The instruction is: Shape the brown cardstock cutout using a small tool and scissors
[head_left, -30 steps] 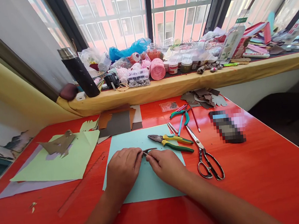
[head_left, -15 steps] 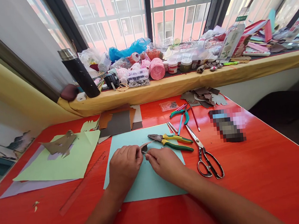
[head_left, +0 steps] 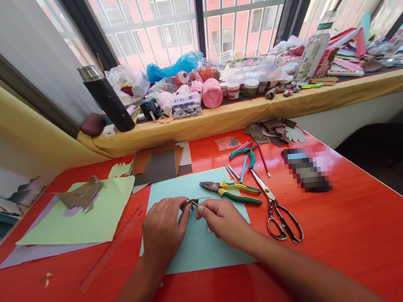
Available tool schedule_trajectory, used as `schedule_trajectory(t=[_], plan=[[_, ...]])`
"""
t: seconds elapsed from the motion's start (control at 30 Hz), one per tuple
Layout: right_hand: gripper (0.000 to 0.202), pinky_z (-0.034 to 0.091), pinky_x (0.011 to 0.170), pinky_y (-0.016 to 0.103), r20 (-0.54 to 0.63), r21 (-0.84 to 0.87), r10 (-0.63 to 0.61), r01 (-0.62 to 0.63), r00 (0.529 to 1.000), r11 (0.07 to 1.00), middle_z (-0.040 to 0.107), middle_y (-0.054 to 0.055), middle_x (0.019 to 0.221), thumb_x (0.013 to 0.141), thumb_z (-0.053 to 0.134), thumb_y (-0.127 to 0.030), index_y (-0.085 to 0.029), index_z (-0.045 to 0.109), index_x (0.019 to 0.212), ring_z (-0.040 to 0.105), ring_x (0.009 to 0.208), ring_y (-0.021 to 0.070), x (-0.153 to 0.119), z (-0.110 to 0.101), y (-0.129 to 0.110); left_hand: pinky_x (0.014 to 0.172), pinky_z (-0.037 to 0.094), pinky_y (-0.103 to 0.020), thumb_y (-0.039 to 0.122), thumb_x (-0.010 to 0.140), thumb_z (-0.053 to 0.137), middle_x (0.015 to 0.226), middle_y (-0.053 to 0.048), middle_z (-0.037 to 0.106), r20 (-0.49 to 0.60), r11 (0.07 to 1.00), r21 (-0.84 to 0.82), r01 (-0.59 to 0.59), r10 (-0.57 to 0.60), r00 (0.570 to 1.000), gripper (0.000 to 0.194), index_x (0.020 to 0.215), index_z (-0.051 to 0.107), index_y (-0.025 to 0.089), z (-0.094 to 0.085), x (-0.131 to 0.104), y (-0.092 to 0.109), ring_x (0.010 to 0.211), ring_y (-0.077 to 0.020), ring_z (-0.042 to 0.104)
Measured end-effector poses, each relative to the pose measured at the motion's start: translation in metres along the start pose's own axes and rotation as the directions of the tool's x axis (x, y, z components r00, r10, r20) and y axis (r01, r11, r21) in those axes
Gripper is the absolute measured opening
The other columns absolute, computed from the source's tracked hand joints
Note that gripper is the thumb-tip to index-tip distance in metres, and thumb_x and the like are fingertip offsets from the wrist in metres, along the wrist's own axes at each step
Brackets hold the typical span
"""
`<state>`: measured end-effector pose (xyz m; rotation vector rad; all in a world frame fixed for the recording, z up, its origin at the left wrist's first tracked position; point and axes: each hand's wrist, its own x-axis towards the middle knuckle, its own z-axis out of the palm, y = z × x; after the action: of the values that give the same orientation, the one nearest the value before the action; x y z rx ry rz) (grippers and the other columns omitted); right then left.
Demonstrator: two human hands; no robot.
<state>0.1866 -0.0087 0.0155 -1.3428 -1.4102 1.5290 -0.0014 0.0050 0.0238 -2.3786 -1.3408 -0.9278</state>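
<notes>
The left hand (head_left: 164, 227) was nearly closed, fingertips pinching a small dark piece (head_left: 193, 202) just beyond it. The right hand (head_left: 225, 222) — thumb and forefinger pressed together — gripped a thin rod (head_left: 196, 205) (its tip met the piece). Pliers (head_left: 230, 192) lay just beyond the right hand.

The red table (head_left: 321, 234) is smooth and shiny. At right, the scissors (head_left: 267, 192) have shiny metal blades. The blue-green sheet (head_left: 189, 255) looks like dull paper.
</notes>
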Motion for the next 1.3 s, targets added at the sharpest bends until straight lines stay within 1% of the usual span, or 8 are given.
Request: schedule_trajectory(t=[0.2,0.4,0.57,0.67,0.8,0.9,1.07,1.3], plan=[[0.029,0.025,0.040,0.021,0.054,0.148,0.048,-0.055,0.997,0.988,0.040,-0.009,0.049,0.099,0.054,-0.044,-0.020,0.066,0.088,0.033,0.041,0.0097,-0.0010,0.0025,-0.0035,0.075,0.048,-0.034,0.015,0.098,0.062,0.086,-0.001,0.079,-0.038,0.997,0.034,-0.068,0.069,0.997,0.008,0.096,0.066,0.021,-0.0050,0.0033,0.0040,0.081,-0.0215,0.074],[0.028,0.022,0.039,0.021,0.106,0.251,0.085,-0.109,0.991,0.962,0.038,-0.011,0.044,0.098,0.056,-0.044,-0.021,0.061,0.081,0.030,0.035,0.0079,0.0000,0.0063,-0.0077,0.067,0.043,-0.034,0.014,0.095,0.056,0.070,0.000,0.071,-0.025,0.994,0.105,-0.041,0.044,0.999,0.014,0.085,0.063,0.021,-0.0001,0.0067,0.0067,0.064,-0.0189,0.065],[0.028,0.017,0.037,0.020,0.200,0.446,0.109,-0.190,0.974,0.875,0.034,-0.013,0.043,0.095,0.058,-0.044,-0.021,0.060,0.080,0.018,0.037,0.0067,0.0036,0.0070,-0.0100,0.069,0.043,-0.035,0.012,0.093,0.056,0.067,0.000,0.067,-0.019,0.984,0.167,-0.060,0.064,0.998,0.014,0.084,0.062,0.021,0.0018,0.0079,0.0020,0.065,-0.0207,0.064],[0.028,0.017,0.037,0.020,0.204,0.449,0.105,-0.188,0.973,0.873,0.033,-0.013,0.044,0.093,0.060,-0.045,-0.021,0.060,0.080,0.017,0.037,0.0066,0.0039,0.0051,-0.0078,0.068,0.043,-0.035,0.013,0.093,0.057,0.068,0.000,0.067,0.001,0.994,0.101,-0.029,0.030,1.000,0.013,0.083,0.061,0.022,0.0018,0.0063,0.0016,0.065,-0.0207,0.064],[0.029,0.021,0.041,0.022,0.098,0.206,0.080,-0.099,0.992,0.973,0.039,-0.010,0.046,0.096,0.057,-0.046,-0.021,0.063,0.083,0.029,0.038,0.0083,0.0018,0.0017,-0.0022,0.070,0.045,-0.034,0.017,0.096,0.058,0.075,0.000,0.072,0.042,0.998,-0.035,0.055,-0.054,0.998,0.010,0.089,0.063,0.022,0.0015,0.0027,0.0032,0.070,-0.0199,0.066],[0.027,0.026,0.049,0.023,-0.003,-0.072,-0.048,0.048,0.999,0.996,0.050,-0.006,0.055,0.100,0.053,-0.038,-0.021,0.068,0.087,0.042,0.049,0.0108,-0.0004,-0.0005,-0.0012,0.075,0.047,-0.034,0.019,0.100,0.058,0.085,-0.002,0.077,0.032,0.999,-0.037,0.023,-0.021,0.999,0.009,0.096,0.065,0.021,0.0001,0.0017,0.0027,0.078,-0.0212,0.070],[0.027,0.026,0.056,0.025,-0.027,-0.390,-0.227,0.199,0.973,0.899,0.059,-0.002,0.065,0.102,0.049,-0.031,-0.021,0.069,0.087,0.049,0.059,0.0128,-0.0032,-0.0022,-0.0051,0.075,0.047,-0.034,0.018,0.102,0.057,0.089,-0.003,0.079,0.029,0.999,-0.011,-0.031,0.031,0.999,0.009,0.098,0.065,0.021,-0.0029,0.0023,0.0015,0.079,-0.0223,0.072],[0.031,0.018,0.057,0.030,-0.016,-0.601,-0.276,0.212,0.961,0.771,0.058,0.000,0.065,0.104,0.047,-0.032,-0.021,0.059,0.079,0.045,0.058,0.0141,-0.0047,0.0021,-0.0028,0.069,0.044,-0.034,0.017,0.098,0.055,0.074,-0.001,0.071,0.069,0.999,0.051,-0.017,0.014,0.998,0.013,0.088,0.062,0.021,-0.0019,0.0027,0.0072,0.068,-0.0209,0.067]])
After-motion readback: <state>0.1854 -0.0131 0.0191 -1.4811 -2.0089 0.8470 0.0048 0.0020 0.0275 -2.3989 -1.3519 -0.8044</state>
